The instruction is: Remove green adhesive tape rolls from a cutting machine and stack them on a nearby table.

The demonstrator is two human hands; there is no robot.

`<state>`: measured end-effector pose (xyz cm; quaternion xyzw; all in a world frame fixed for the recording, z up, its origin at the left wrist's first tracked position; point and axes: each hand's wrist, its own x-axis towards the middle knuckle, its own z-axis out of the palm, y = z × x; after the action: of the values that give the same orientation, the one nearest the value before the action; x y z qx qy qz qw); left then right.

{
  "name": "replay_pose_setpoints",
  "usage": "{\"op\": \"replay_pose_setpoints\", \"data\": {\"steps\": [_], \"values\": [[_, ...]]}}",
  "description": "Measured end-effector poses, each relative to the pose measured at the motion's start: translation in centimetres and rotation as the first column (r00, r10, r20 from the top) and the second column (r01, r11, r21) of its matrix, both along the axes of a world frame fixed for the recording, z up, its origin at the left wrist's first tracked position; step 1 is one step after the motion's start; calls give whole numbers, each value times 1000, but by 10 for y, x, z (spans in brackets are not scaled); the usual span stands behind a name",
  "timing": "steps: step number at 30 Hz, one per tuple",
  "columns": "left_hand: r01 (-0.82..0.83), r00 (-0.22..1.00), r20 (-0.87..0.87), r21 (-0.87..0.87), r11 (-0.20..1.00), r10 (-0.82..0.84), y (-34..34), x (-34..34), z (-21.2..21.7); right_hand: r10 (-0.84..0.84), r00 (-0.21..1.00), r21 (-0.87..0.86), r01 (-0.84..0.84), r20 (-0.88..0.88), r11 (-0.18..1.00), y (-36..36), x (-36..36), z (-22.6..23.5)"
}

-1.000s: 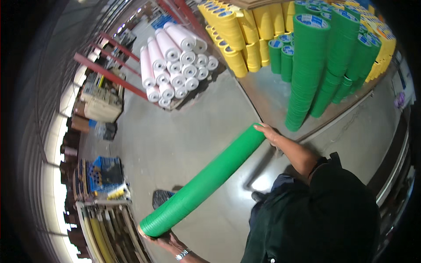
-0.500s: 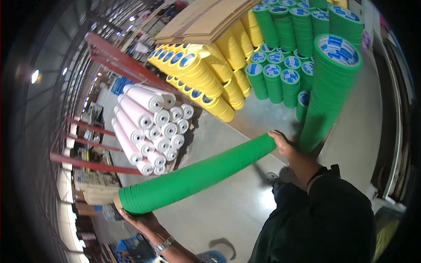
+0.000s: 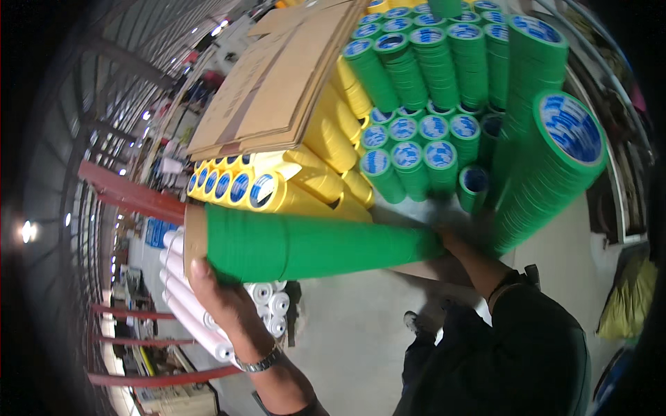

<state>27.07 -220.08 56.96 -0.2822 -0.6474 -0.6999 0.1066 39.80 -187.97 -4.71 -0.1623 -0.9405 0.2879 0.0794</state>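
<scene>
A long green roll of tape (image 3: pixel 319 244) lies across the view between my two hands, its brown cardboard core (image 3: pixel 196 239) sticking out at the left end. My left hand (image 3: pixel 220 298), with a metal watch on the wrist, grips that end, the thumb pressed on the core. At the other end my right hand (image 3: pixel 454 243) is wrapped round the roll, its fingers partly hidden and dim. Just right of it rises a tall leaning stack of green tape rolls (image 3: pixel 555 173). More green tape stacks (image 3: pixel 437 62) with blue-printed cores stand beyond.
Yellow tape rolls (image 3: pixel 305 194) lie stacked behind the green roll, with flattened cardboard sheets (image 3: pixel 270 83) on top. White rolls (image 3: pixel 194 312) sit at the lower left beside a red metal frame (image 3: pixel 159 379). A yellow sack (image 3: pixel 628 298) is at the right edge.
My left hand has lifted its end of the green roll, so it lies nearly level in view. The view has shifted, bringing the green stacks nearer the middle.
</scene>
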Motion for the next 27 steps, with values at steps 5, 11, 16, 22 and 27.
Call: {"op": "replay_pose_setpoints", "data": {"steps": [5,11,16,22,27], "values": [[207,966,-122,-159,965,-228,96,10,26,-531,847,-424,467,-39,776,-58,37,120],[438,861,-191,-190,879,-471,175,53,43,-456,887,-550,417,73,723,-97,175,91],[500,845,-204,-23,866,-494,175,50,33,-641,766,-725,466,45,507,-118,258,62],[557,831,-123,185,810,-543,160,47,25,-633,725,-501,668,272,550,-127,318,90],[549,833,-243,254,796,-497,154,37,26,-650,702,-464,698,292,545,-147,329,78]]}}
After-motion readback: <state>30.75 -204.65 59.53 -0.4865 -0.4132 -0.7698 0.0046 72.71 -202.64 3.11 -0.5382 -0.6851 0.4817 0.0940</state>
